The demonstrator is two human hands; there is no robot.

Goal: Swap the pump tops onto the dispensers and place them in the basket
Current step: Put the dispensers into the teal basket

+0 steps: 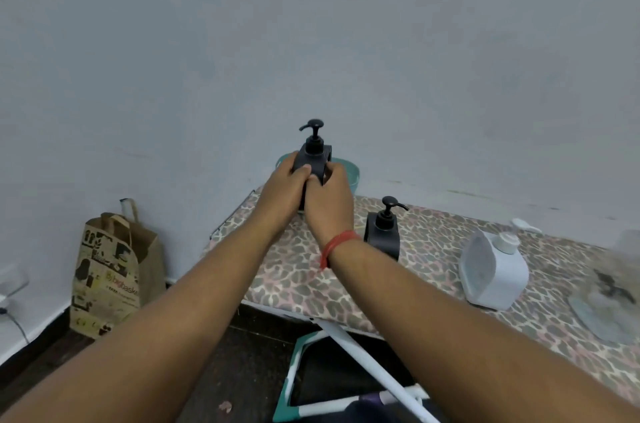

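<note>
1. Left hand [285, 185]: at the centre of the frame, fingers curled round the left side of a black dispenser [313, 159] and gripping it.
2. Right hand [329, 202]: touching the left hand, fingers wrapped round the lower right of the same dispenser; a red thread band [337, 244] circles the wrist.
3. Black dispenser: held upright by both hands, its black pump top [313, 130] seated on the neck with the spout pointing to the left of the frame.
4. Teal basket [353, 175]: directly behind the held dispenser, at the far end of the desk [301, 280]; only parts of its rim show past the hands.
5. Second black dispenser [382, 237]: standing upright on the desk just right of the right wrist, pump spout pointing right.
6. White dispenser [493, 272]: standing on the desk towards the right of the frame, well apart from the black pair, with a white pump top [519, 230].
7. Desk: covered in a spotted grey and pink cloth.
8. Printed paper bag [110, 275]: on the floor at lower left, against the wall.
</note>
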